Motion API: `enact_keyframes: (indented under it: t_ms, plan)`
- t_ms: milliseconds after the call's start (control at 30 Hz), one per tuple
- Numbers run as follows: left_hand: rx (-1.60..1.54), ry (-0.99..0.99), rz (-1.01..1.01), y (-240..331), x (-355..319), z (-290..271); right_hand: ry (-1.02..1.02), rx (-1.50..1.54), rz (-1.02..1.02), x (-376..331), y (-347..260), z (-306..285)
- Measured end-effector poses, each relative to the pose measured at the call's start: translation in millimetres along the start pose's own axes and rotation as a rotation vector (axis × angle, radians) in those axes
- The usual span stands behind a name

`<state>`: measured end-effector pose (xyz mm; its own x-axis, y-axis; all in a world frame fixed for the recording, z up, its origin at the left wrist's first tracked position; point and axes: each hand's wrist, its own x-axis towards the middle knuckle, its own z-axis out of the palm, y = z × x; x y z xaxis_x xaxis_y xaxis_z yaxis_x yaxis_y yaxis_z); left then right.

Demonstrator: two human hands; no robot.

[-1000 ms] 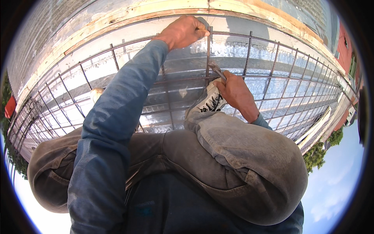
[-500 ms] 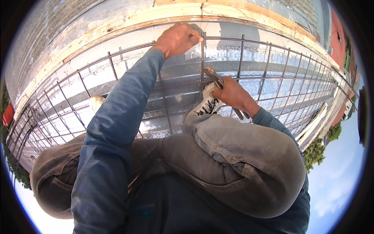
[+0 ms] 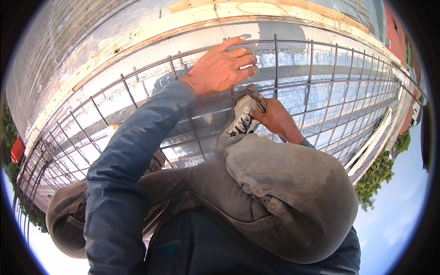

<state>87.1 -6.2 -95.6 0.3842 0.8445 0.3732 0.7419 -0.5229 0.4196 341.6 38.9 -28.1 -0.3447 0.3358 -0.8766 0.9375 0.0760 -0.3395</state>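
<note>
My left hand (image 3: 223, 68) lies over the top bar of a rebar mesh (image 3: 276, 64), its fingers stretched out and a little apart; nothing shows in it. A thin wire (image 3: 223, 31) rises just beyond its fingertips. Closed in my right hand (image 3: 277, 120) is a pair of metal pincers (image 3: 257, 98), their worn head pointing up toward the mesh, close to the shoe. My laced shoe (image 3: 243, 120) stands at the mesh beside that hand. Part of the mesh's upright bar is hidden behind my left hand.
A wooden board (image 3: 151, 36) runs along the far side, past the mesh. Shiny metal sheeting (image 3: 293, 96) lies beneath the bars. My bent knee (image 3: 293, 197) fills the near right. Trees (image 3: 378, 183) and a red wall (image 3: 396, 34) stand at the right.
My left hand has opened from a pinch at the upright bar's top and come down slightly. The pincers and my right hand have shifted a little lower and left in view.
</note>
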Motion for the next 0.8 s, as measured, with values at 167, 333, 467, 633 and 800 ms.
enact_keyframes:
  t_ms: [167, 333, 467, 633, 800]
  plan:
    - [-0.283, -0.121, -0.062, -16.2, -5.9, -3.6, -0.01, -0.007, -0.057, 1.3, 5.8, -11.1]
    - [-0.338, -0.218, -0.102, -4.1, 1.6, -3.8, 0.07, 0.051, -0.253, 6.8, 19.6, -1.1]
    - [-0.304, -0.349, -0.166, 1.5, 11.4, -16.1, -0.026, 0.034, -0.187, 6.6, 19.6, -3.4]
    - [-0.352, -0.336, -0.188, 3.2, 12.1, -13.6, -0.126, 0.129, -0.183, 8.0, 26.4, -7.2]
    - [-0.333, -0.314, -0.165, 2.7, 10.4, -12.6, -0.132, 0.063, -0.1, 8.1, 17.9, -10.7]
